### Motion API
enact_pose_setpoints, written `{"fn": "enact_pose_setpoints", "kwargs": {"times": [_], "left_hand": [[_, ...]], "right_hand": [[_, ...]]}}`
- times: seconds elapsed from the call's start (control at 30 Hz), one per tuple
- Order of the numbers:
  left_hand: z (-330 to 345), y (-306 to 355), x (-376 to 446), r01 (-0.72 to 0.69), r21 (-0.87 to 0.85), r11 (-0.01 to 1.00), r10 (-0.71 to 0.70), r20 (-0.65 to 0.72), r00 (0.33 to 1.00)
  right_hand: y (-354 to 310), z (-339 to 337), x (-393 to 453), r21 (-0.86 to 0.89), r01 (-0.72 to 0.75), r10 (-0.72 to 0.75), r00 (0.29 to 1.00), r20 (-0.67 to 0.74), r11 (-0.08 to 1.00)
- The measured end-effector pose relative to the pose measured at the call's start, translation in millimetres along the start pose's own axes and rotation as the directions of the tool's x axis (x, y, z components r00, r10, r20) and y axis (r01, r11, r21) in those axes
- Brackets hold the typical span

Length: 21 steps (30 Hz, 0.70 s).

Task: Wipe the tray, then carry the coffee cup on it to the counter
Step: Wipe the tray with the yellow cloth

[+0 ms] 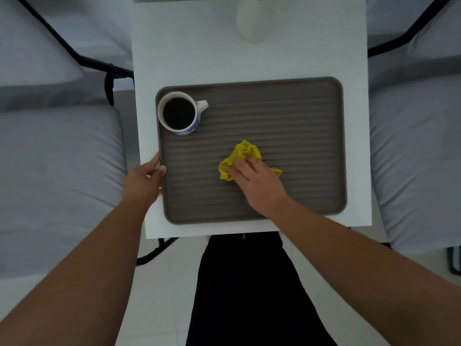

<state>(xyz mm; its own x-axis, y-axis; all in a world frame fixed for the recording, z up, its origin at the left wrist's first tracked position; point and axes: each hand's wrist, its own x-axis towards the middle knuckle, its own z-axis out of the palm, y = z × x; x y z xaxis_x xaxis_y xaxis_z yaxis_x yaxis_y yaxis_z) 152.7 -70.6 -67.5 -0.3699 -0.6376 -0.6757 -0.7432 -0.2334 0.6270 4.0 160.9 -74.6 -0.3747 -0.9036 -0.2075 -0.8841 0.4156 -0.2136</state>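
Note:
A grey-brown ribbed tray (299,116) lies on a narrow white table (174,58). In the tray's far left corner stands a white and blue coffee cup (179,113), full of dark coffee, its handle pointing right. My right hand (257,186) presses a crumpled yellow cloth (243,154) flat onto the middle of the tray. At the tray's left edge my left hand (144,181) grips the rim, thumb on top, fingers partly hidden under the edge.
A white vase (252,21) stands at the far end of the table. Grey cushioned chairs with black frames flank the table, one on the left (57,158) and one on the right (419,158). My dark trousers (244,290) are below the table's near edge.

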Motion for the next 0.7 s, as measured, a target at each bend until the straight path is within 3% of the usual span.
{"fn": "enact_pose_setpoints", "kwargs": {"times": [0.23, 0.4, 0.57, 0.7], "left_hand": [[-1.5, 1.3, -2.6, -0.016, 0.001, 1.000, 0.016, 0.010, 1.000], [-1.8, 4.4, -5.2, -0.026, -0.023, 0.999, 0.026, 0.031, 0.999], [-4.9, 4.4, -3.0, -0.007, -0.052, 0.999, 0.011, 0.081, 0.997], [-8.2, 5.5, 0.5, -0.007, 0.012, 1.000, 0.006, 0.089, 0.996]], "right_hand": [[49.6, -2.6, -46.2, 0.030, -0.110, 0.111, 0.993, -0.030, 0.993], [-9.7, 9.2, -8.5, 0.134, -0.074, 0.089, 0.990, -0.113, 0.988], [-95.0, -1.8, 49.5, 0.143, -0.036, 0.035, 0.999, 0.007, 0.989], [-110.8, -4.1, 66.8, 0.089, 0.029, -0.033, 0.998, 0.048, 0.996]]}}
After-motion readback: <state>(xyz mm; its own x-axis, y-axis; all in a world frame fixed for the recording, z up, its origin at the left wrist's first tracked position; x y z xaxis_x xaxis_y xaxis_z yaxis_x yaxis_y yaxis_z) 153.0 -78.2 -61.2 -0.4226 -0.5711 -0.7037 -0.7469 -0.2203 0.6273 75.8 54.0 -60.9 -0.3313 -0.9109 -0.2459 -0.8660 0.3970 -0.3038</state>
